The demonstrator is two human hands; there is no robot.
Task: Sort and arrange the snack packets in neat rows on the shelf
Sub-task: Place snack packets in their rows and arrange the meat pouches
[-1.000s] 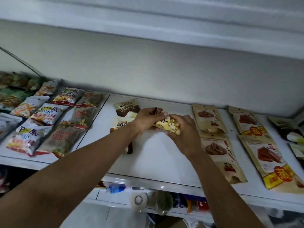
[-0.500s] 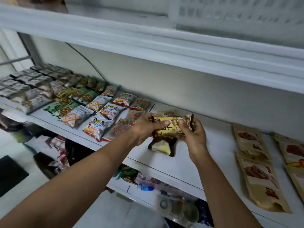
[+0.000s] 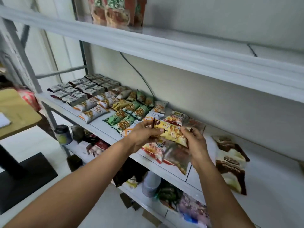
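A yellow snack packet (image 3: pixel 172 132) with brown ends is held flat between both hands, just above the white middle shelf (image 3: pixel 105 132). My left hand (image 3: pixel 143 137) pinches its left end and my right hand (image 3: pixel 195 143) grips its right end. Under the packet lie colourful packets (image 3: pixel 154 149) and a clear-fronted brown one (image 3: pixel 178 157). Rows of grey packets (image 3: pixel 79 91), white-orange packets (image 3: pixel 93 111) and green packets (image 3: pixel 125 116) fill the shelf to the left. Two brown-and-cream pouches (image 3: pixel 230 163) lie to the right.
An upper shelf (image 3: pixel 148 45) overhangs, with red-green packets (image 3: pixel 115 12) standing on it. A lower shelf (image 3: pixel 148 199) holds assorted goods and a white container (image 3: pixel 150 185). A wooden table (image 3: pixel 14 116) stands at the left. A cable (image 3: pixel 139 74) runs down the back wall.
The view has swung left and back, showing more of the left rows and the upper shelf. Both hands have carried the yellow packet leftwards, away from the brown-and-cream pouches and over the colourful packets.
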